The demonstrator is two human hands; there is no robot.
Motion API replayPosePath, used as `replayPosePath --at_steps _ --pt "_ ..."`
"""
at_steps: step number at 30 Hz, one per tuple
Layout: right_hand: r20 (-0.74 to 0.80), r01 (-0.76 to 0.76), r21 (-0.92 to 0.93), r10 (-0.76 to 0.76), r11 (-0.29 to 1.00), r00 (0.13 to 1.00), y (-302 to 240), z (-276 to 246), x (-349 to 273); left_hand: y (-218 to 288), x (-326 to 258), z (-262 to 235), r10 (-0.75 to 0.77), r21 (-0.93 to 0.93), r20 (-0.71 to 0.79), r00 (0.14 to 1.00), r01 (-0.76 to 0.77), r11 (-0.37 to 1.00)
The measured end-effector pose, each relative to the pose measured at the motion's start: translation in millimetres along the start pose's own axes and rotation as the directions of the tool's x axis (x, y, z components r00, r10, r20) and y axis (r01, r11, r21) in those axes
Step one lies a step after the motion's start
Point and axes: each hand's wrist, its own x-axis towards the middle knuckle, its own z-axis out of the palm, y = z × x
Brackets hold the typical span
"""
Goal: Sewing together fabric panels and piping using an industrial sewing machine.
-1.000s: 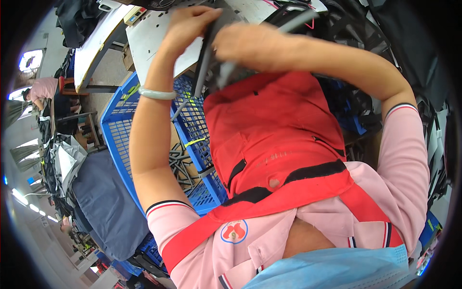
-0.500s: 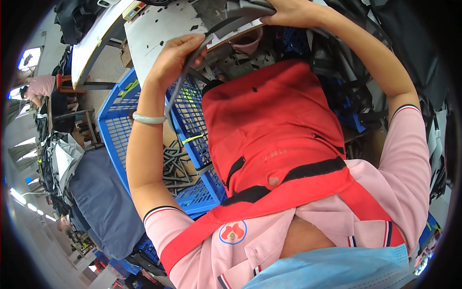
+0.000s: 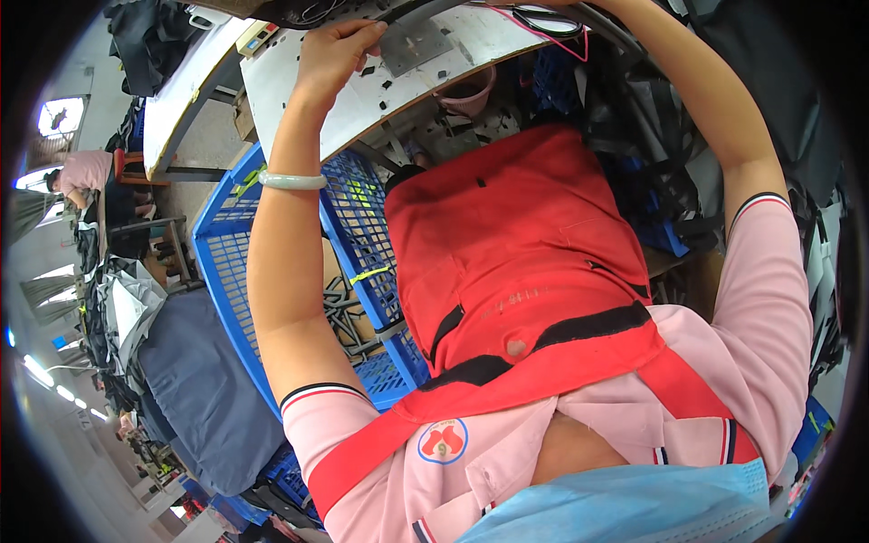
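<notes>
At the top of the view my left hand [image 3: 337, 59] is closed, thumb and fingers pinched together at the end of a dark grey strip [image 3: 424, 13]. The strip runs rightward from the fingertips along the top edge. Only a sliver of my right hand [image 3: 548, 3] shows at the upper rim, so its fingers and anything in them are hidden. Beneath the left hand is a white worktable [image 3: 290, 86] strewn with small black scraps, with a grey square plate [image 3: 421, 52] set in its top.
A blue plastic crate [image 3: 226, 271] holding several grey strips [image 3: 342, 308] stands left of my red apron [image 3: 520, 217]. Under the table edge sits a pink basket [image 3: 471, 95]. Dark fabric [image 3: 769, 100] hangs at right. A pink cord [image 3: 570, 50] lies near the right forearm.
Both hands have moved up and away, the right one almost out of view. The strip's tail no longer hangs below my left hand. More of the tabletop and its grey plate shows.
</notes>
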Motion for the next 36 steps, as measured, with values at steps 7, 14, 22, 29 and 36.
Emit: replayPosePath --at_steps 7,14,22,29,36 --pt "0.013 -0.034 0.019 0.034 0.999 0.999 8.3 1.3 13.9 -6.7 12.0 -8.7 -0.011 -0.025 0.023 1.0 0.011 1.0" --pt "0.055 -0.059 0.082 0.054 0.995 0.997 5.9 -1.0 25.2 -34.2 36.7 -20.5 -0.02 -0.144 0.041 0.999 0.026 0.989" --pt "-0.072 -0.078 0.094 0.085 0.992 0.994 8.1 7.5 11.1 -45.2 34.4 -17.9 0.035 -0.276 0.014 0.999 -0.03 0.961" --pt "0.176 0.387 -0.251 -0.352 0.887 0.92 -77.4 75.2 -35.3 -20.6 0.8 3.5 -0.041 0.084 0.212 0.976 0.023 0.996" --pt "0.215 0.456 -0.319 -0.405 0.831 0.889 -78.2 140.4 -27.0 27.5 -15.5 53.5 0.005 -0.178 0.19 0.982 0.029 0.984"
